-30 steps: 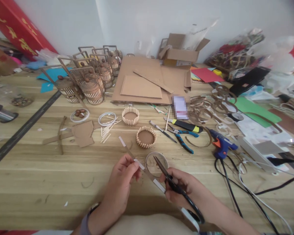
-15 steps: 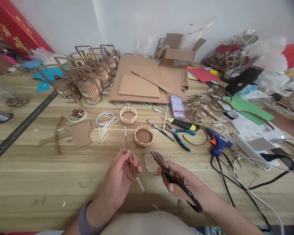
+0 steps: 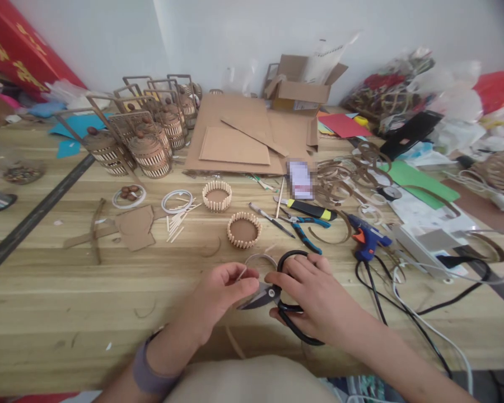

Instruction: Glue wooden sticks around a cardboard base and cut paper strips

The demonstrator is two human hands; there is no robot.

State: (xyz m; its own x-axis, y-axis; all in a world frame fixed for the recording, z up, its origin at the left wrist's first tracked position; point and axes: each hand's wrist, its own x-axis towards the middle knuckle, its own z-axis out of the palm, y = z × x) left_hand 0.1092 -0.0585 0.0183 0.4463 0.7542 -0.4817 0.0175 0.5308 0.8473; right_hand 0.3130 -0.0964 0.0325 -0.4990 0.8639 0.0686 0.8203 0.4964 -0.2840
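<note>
My left hand (image 3: 222, 294) is closed in a pinch on a thin strip (image 3: 234, 342), whose tail hangs below the hand toward my body. Black-handled scissors (image 3: 293, 329) are in my right hand (image 3: 315, 285), fingers through the handle loops. Their blades point left, right under the left fingertips, and partly hide the strip there; whether they touch it I cannot tell. Just behind both hands lies a thin ring (image 3: 264, 256), partly covered. Farther back stand two small round trays with brown bases and wooden-stick walls, a nearer one (image 3: 244, 230) and a farther one (image 3: 217, 196).
Right of the trays lie a pen (image 3: 273, 220), blue-handled pliers (image 3: 307, 238), a yellow-black cutter (image 3: 311, 209) and a blue glue gun (image 3: 369, 238) with cables. Several handled stick baskets (image 3: 149, 154) stand back left. Cardboard sheets (image 3: 235, 146) lie at the back.
The scissors have turned from pointing away to pointing left, and their blades have come under the left fingertips. My left hand has turned, bringing the strip toward the blades.
</note>
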